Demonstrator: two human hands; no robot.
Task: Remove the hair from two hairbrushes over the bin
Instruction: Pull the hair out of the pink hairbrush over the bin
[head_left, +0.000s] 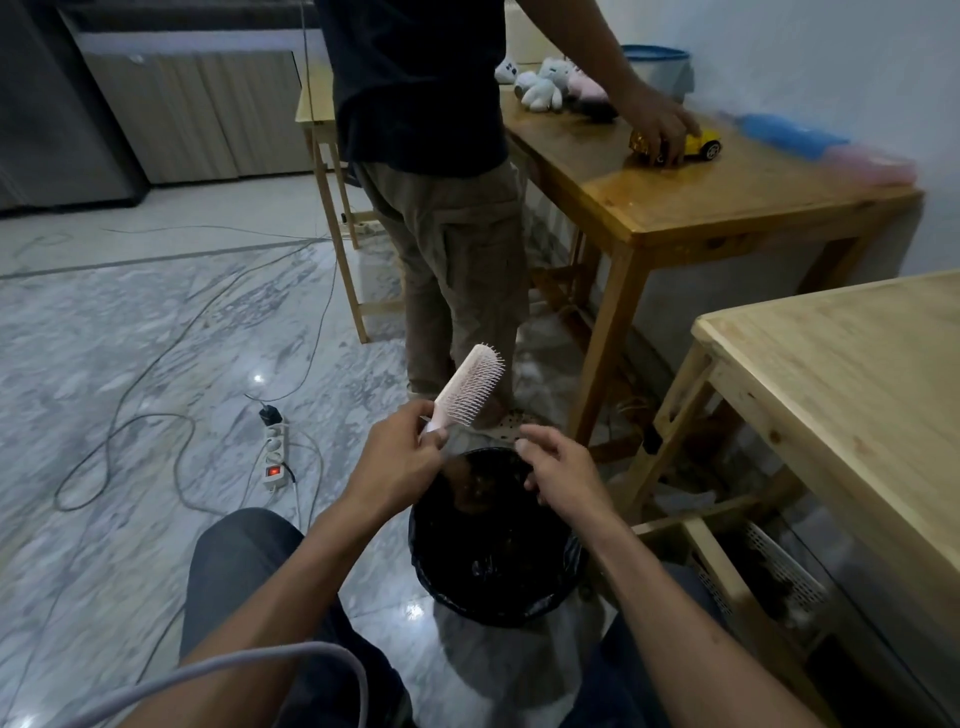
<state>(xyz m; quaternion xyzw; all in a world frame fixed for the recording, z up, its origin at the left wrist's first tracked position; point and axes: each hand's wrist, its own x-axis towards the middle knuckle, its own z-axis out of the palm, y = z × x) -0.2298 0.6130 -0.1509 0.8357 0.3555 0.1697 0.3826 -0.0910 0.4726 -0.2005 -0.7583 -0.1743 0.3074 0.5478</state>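
A pale pink hairbrush (470, 383) points up and to the right, bristles facing right, with my left hand (397, 454) shut on its handle. Its bristles look bare of hair. My right hand (558, 467) hovers just right of the handle, fingers loosely curled, and I cannot see anything between them. Both hands are above the far rim of a round bin (431, 561) lined with a black bag, which stands on the floor between my knees. Dark matter lies inside the bin. No second hairbrush is in view.
A person (441, 156) stands just beyond the bin, one hand on a yellow toy car (701, 143) on a wooden table (727, 208). A lighter wooden table (857, 389) stands at my right. A power strip (274, 452) and cables lie on the marble floor at left.
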